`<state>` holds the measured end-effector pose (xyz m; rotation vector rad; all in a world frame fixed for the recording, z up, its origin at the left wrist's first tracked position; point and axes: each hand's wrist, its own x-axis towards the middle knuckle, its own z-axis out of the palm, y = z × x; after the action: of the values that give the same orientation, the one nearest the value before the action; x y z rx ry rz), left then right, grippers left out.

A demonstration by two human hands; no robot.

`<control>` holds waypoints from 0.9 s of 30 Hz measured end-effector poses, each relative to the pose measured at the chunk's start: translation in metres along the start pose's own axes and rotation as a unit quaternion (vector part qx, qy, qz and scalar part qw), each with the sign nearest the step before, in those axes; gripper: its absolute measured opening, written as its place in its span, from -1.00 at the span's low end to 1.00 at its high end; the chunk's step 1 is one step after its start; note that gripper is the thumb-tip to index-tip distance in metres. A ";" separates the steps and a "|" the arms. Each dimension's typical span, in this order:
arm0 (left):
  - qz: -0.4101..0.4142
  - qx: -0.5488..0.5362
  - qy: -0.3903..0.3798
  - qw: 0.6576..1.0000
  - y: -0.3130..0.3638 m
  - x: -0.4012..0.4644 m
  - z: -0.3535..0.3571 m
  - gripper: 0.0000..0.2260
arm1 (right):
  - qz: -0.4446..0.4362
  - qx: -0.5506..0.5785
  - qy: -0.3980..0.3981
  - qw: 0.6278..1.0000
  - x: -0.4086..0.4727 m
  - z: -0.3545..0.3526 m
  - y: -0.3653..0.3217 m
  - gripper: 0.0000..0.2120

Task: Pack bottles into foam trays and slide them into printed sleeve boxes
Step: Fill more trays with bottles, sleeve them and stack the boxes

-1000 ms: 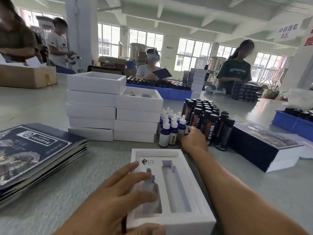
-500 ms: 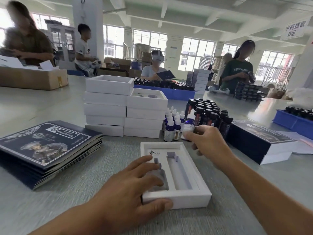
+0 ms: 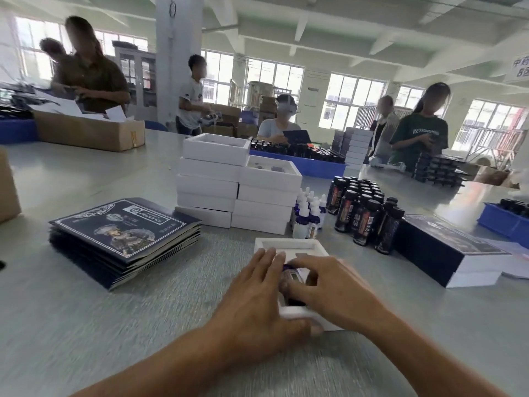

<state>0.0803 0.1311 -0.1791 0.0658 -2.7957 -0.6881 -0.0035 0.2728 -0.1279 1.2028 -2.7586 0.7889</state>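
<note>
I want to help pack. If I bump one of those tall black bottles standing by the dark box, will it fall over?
Probably yes. The black bottles look tall and narrow, so a nudge could tip one. They stand packed together, so one might knock its neighbours. Being round, a fallen one would likely roll on the smooth table.

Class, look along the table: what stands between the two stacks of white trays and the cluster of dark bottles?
In the head view, small white-capped dropper bottles stand between the white tray stacks and the dark bottles.
</note>
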 end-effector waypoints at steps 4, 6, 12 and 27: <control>-0.001 0.014 -0.051 0.999 -0.014 0.001 -0.011 0.12 | 0.005 -0.037 -0.039 0.999 0.001 -0.007 0.001 -0.72; -0.004 0.049 -0.054 0.997 -0.019 -0.001 -0.014 0.13 | 0.012 -0.047 -0.048 0.998 0.002 -0.010 0.001 -0.72; -0.011 0.071 -0.046 0.996 -0.019 -0.005 -0.013 0.13 | 0.010 -0.097 -0.059 0.993 0.002 -0.004 -0.006 -0.70; -0.030 0.066 -0.065 0.995 -0.009 -0.009 -0.017 0.10 | 0.088 0.020 0.190 0.978 -0.006 -0.024 0.039 -0.76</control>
<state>0.0930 0.1158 -0.1707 0.1345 -2.9736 -0.5383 -0.0308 0.3108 -0.1252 0.7224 -2.5616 0.9771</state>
